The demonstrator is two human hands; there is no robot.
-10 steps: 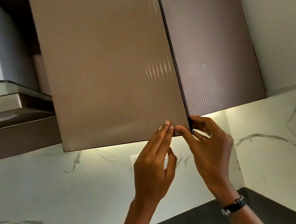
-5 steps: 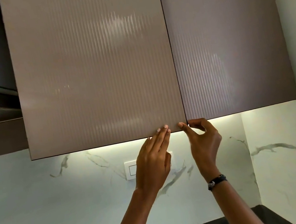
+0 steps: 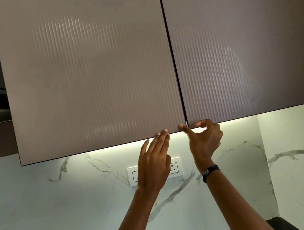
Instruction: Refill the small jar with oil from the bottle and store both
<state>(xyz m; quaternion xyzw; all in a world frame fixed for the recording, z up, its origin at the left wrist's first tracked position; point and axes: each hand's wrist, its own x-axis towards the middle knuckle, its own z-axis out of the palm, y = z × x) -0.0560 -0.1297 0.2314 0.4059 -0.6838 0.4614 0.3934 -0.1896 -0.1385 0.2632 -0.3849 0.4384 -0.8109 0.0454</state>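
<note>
Ribbed mauve-brown cupboard doors (image 3: 89,75) hang shut, so jar and bottle are out of sight, while the left hand (image 3: 153,166) lays straight fingers on the bottom edge and the right hand (image 3: 204,142), loosely curled, holds nothing; oily glass would likely need a firm grip round the body.

The cupboard doors (image 3: 88,69) are brown-pink with thin stripes. The wall (image 3: 41,202) is white with grey wiggly lines.

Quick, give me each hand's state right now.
Left hand: open, straight fingertips touching the left cabinet door at its bottom edge.
Right hand: holding nothing, thumb at the door's corner, fingers loosely curled.
</note>
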